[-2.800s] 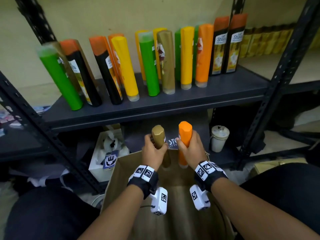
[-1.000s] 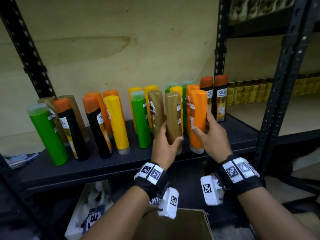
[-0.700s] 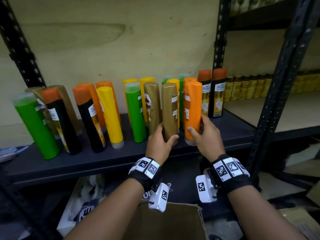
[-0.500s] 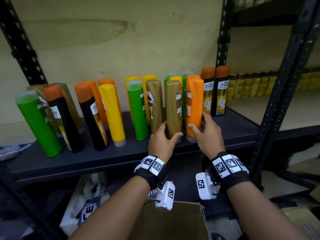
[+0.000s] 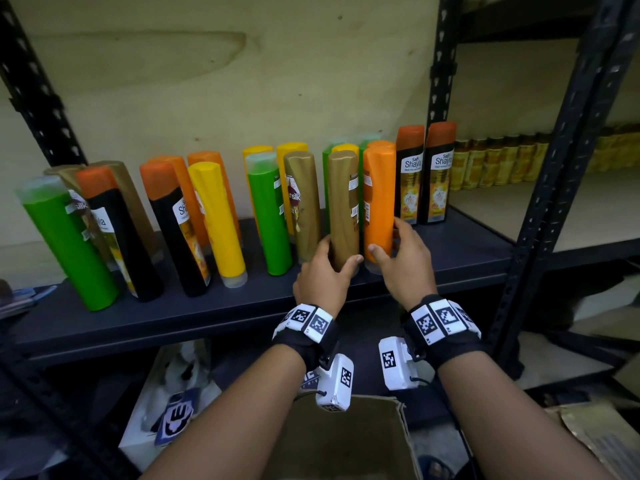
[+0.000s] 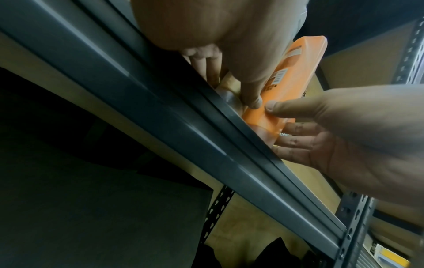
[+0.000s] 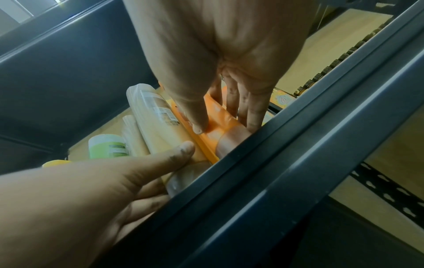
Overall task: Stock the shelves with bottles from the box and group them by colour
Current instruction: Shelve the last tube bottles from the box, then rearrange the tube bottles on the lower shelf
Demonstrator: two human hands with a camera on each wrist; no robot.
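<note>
the left hand (image 5: 320, 277) wraps the base of a gold bottle (image 5: 343, 207), thumb in front and fingers behind, holding it upright on the dark shelf (image 5: 460, 249) just beside another gold bottle (image 5: 303, 206), likely to pair the colours. the right hand (image 5: 403, 259) grips the foot of an orange bottle (image 5: 378, 202) standing in front of another orange one, thumb on its front face. both bottles appear seated, so letting go seems next. the cardboard box (image 5: 346, 441) sits below.
</note>
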